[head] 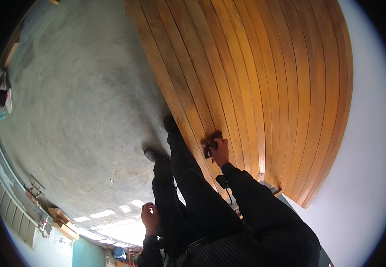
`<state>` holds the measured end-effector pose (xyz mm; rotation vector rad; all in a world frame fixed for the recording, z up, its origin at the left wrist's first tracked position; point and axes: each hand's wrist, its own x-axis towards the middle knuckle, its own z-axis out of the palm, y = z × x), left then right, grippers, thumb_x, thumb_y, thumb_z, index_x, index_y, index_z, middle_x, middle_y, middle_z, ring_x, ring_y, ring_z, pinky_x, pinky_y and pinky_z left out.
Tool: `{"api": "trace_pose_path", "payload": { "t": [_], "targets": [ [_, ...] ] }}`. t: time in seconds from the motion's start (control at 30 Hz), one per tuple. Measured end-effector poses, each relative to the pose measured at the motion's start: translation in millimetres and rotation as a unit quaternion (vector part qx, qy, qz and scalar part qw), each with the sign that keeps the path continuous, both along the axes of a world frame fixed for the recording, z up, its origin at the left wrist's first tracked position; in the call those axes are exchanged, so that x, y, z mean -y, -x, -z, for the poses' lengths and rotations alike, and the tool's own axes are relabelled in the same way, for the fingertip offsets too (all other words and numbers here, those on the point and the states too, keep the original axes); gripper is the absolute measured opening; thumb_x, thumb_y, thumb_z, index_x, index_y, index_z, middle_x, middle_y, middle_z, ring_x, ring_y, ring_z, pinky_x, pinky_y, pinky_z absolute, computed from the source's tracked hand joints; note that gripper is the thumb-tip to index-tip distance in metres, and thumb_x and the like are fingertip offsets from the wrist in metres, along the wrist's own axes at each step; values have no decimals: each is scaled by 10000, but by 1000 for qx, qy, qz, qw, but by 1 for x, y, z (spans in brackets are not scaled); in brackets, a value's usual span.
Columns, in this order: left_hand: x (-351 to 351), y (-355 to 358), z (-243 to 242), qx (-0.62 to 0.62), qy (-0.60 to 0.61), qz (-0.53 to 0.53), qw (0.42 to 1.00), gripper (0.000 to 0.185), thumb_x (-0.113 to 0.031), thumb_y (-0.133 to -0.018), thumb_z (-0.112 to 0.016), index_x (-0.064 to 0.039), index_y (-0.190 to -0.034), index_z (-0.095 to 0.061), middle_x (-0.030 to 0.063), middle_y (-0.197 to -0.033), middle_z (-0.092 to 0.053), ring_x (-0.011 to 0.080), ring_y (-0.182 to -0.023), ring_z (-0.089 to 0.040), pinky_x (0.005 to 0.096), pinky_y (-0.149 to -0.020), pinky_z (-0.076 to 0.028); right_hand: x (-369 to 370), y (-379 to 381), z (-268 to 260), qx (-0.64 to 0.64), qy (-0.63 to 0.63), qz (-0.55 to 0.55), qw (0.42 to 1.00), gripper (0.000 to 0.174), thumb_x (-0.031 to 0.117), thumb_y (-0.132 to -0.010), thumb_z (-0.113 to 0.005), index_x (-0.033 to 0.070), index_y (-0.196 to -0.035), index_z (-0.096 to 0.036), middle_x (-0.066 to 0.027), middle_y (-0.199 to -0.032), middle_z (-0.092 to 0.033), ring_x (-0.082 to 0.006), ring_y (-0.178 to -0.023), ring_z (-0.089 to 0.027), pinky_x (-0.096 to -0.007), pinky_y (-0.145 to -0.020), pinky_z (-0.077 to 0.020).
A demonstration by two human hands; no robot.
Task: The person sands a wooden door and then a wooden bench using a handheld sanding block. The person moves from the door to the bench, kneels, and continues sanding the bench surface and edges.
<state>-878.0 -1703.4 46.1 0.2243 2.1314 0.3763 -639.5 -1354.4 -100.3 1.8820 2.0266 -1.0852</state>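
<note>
My right hand (221, 153) grips a crumpled dark brown cloth (212, 143) and presses it on a surface of varnished wooden planks (246, 83). The planks run lengthwise with narrow dark seams between them, and the cloth lies near the edge beside my legs. My left hand (150, 218) hangs beside my left leg over the concrete floor, away from the planks. Its fingers are loosely curled; whether anything is in them does not show clearly.
Beyond the planks on the right is a white wall (366, 133). A grey concrete floor (79, 100) spreads at the left. Open cardboard boxes (63, 222), a blue container (119, 253) and pipes lie at the lower left. Partly visible at the far left edge is what may be a person.
</note>
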Motion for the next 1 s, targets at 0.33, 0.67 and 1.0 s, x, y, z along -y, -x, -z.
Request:
{"api": "trace_pose_path", "payload": {
  "t": [0.33, 0.67, 1.0],
  "targets": [
    [0, 2, -3, 10, 14, 9, 1000, 145, -114, -945, -671, -12, -1047, -674, 165, -1033, -678, 325, -909, -708, 414, -806, -586, -155, 77, 45, -85, -199, -65, 974, 408, 112, -892, -729, 78, -1268, -574, -230, -1217, -521, -463, -1104, -556, -529, -893, -500],
    [-19, 1, -1, 27, 15, 19, 999, 155, -101, -941, -672, 10, -1048, -671, 177, -1026, -673, 326, -903, -709, 404, -792, -601, -221, 65, 37, -8, -238, -218, 946, 367, 185, -916, -716, 114, -1264, -624, -118, -1372, -493, -393, -1218, -518, -503, -978, -525],
    [-24, 11, -1, 42, 34, 8, 999, 139, -89, -937, -656, 8, -1036, -667, 180, -1015, -671, 329, -894, -708, 407, -786, -597, -226, 18, 26, 37, -196, -112, 973, 400, 115, -930, -690, 124, -1314, -578, -187, -1329, -526, -453, -1225, -513, -549, -976, -490]
  ]
}}
